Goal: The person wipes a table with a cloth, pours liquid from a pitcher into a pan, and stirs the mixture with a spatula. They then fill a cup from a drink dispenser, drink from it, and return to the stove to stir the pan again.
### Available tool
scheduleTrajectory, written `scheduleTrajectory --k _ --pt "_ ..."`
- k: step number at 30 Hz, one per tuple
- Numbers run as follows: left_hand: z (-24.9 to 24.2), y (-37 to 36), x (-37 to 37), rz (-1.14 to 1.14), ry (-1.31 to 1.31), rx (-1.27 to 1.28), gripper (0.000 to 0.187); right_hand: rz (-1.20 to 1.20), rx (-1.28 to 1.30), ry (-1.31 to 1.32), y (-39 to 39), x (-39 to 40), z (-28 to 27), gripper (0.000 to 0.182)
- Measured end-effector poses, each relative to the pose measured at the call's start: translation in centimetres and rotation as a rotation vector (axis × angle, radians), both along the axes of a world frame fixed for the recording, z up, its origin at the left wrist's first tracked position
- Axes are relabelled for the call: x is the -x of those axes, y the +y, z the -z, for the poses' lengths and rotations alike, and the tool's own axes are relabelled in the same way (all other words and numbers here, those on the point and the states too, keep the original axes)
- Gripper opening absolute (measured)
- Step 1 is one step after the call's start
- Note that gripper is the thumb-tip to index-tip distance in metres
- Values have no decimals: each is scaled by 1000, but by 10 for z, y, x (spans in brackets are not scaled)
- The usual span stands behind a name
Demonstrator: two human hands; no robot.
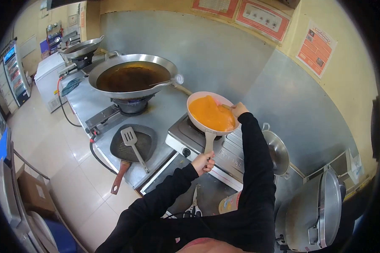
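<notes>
A light-coloured frying pan (pixel 191 98) sits on the portable gas stove (pixel 177 134), with smooth orange sauce (pixel 207 113) spread over its inside. My left hand (pixel 203 163) is wrapped round the pan's pale handle (pixel 209 142). Over the pan's right rim, my right hand (pixel 240 109) grips a utensil with a tan handle (pixel 226 106); its far end goes into the sauce and is mostly hidden. Left of the stove lies a dark square grill pan (pixel 118 145) with a brown handle, and a slotted turner (pixel 129 136) rests across it.
A large wok (pixel 166 63) of dark oil stands on a burner behind, with a dial thermometer (pixel 179 79) at its rim. Scissors (pixel 194 202) and a printed tub (pixel 229 204) are close to my body. A metal pan (pixel 278 147) and a big pot (pixel 306 215) stand at right.
</notes>
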State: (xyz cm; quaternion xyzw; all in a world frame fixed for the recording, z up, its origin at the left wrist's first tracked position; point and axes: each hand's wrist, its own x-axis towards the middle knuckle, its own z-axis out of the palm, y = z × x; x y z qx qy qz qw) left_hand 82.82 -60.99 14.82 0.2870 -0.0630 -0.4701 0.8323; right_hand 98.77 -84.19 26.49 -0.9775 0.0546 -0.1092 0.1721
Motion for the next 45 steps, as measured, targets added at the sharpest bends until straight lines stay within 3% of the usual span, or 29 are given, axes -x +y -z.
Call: scheduleTrajectory --k 2,8,11,17,23,39,45 --pt "0 -1 0 3 4 -7 20 -136 82 -71 5 -8 2 34" --pt "-3 -1 2 -18 44 -8 17 -444 246 61 51 32 -40 35" --pt "-1 -1 2 -11 32 4 20 -466 393 145 60 43 -50 36" --pt "-4 0 3 -18 39 -3 20 -365 465 309 81 104 -96 25" --pt "-3 -1 3 -18 64 15 20 -313 483 188 66 119 -77 23" --pt "-2 -2 3 -54 35 -11 19 -140 425 -101 76 26 -25 23" --pt "1 -5 2 -53 29 -4 19 -276 274 -9 65 23 -27 26"
